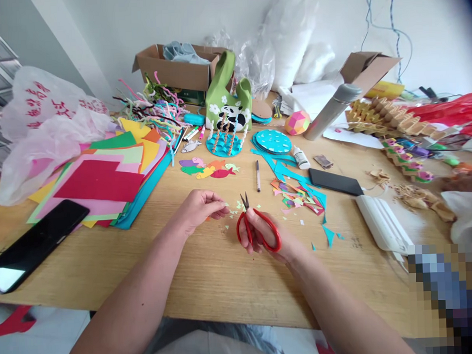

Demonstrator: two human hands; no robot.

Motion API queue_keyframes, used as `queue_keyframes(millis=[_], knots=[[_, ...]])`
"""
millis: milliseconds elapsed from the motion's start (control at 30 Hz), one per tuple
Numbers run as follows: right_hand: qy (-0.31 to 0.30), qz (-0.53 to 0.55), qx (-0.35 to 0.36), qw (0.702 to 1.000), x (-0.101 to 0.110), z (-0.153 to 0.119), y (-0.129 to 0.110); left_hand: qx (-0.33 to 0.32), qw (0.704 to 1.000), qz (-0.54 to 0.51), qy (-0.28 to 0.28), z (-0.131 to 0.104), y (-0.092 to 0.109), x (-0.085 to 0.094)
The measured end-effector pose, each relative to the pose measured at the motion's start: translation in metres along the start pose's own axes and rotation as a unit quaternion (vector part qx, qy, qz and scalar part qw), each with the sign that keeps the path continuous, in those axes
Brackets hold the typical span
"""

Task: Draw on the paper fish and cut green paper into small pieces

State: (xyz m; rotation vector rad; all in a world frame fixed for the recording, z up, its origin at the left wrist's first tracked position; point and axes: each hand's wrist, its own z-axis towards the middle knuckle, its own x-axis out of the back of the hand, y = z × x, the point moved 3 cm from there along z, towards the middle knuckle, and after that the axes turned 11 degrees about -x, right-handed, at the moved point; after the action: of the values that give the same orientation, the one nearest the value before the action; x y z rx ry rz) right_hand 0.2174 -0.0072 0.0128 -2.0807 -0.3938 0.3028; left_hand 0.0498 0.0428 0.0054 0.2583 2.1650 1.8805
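Note:
My right hand grips red-handled scissors, their blades pointing away from me and slightly parted. To their left, my left hand is closed in a pinch, with a small pale green paper piece showing at the fingertips. Tiny pale green paper scraps lie on the wooden table around the blade tips. Beyond my hands is a group of coloured paper fish. A pen lies to the right of the fish.
At left are coloured paper sheets and a black phone. A panda felt bag stands behind blue discs. Mixed paper offcuts, a black power bank and a grey flask are on the right.

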Motion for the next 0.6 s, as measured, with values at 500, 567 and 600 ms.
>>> queue_keyframes(millis=[500, 567, 600], knots=[[0.201, -0.041, 0.126, 0.971, 0.010, 0.003, -0.001, -0.002, 0.996, 0.014, -0.085, -0.005, -0.008, -0.029], [0.210, -0.050, 0.123, 0.969, 0.012, 0.004, 0.000, 0.001, 0.996, 0.025, -0.086, -0.006, -0.009, -0.032], [0.216, -0.059, 0.117, 0.967, 0.013, 0.004, 0.000, 0.003, 0.996, 0.029, -0.085, -0.006, -0.010, -0.032]])
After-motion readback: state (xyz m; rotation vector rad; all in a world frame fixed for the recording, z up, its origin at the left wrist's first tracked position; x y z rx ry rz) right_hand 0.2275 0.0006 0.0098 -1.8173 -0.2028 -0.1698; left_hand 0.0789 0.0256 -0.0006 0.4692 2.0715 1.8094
